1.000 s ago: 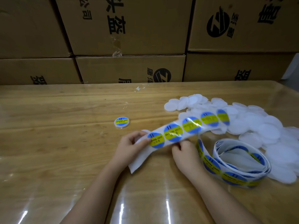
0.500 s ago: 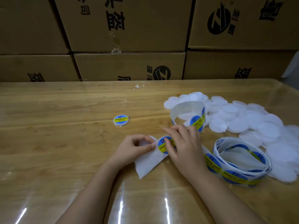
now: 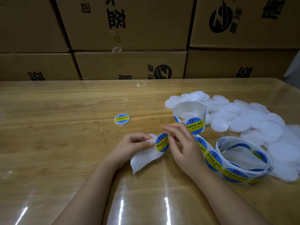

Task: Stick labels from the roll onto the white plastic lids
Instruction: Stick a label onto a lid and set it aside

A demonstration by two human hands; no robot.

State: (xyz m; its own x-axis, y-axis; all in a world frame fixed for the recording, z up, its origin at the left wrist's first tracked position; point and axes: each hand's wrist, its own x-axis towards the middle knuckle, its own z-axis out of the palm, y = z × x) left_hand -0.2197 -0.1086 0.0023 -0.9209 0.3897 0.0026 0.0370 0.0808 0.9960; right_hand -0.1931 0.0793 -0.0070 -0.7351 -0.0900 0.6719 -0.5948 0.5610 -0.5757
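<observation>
- Heap of white round plastic lids (image 3: pixel 253 120): 2 o'clock, unlabelled, well apart from both hands.
- Coiled roll of blue-and-yellow round labels on white backing (image 3: pixel 243 161): 4 o'clock.
- Left hand (image 3: pixel 129 146): pinches loose backing end (image 3: pixel 142 158).
- Right hand (image 3: pixel 183 143): fingertips nip edge of first label (image 3: pixel 162 142), centre.
- Risk: hasty peel creases label or folds it onto itself; adhesive clings to fingers; backing tears.

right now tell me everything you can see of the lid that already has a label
The labelled lid is a small round white plastic-looking disc lying flat on the wooden table, touching nothing else. A blue label with a yellow band reading SOLDERING PASTE covers its top.
</observation>
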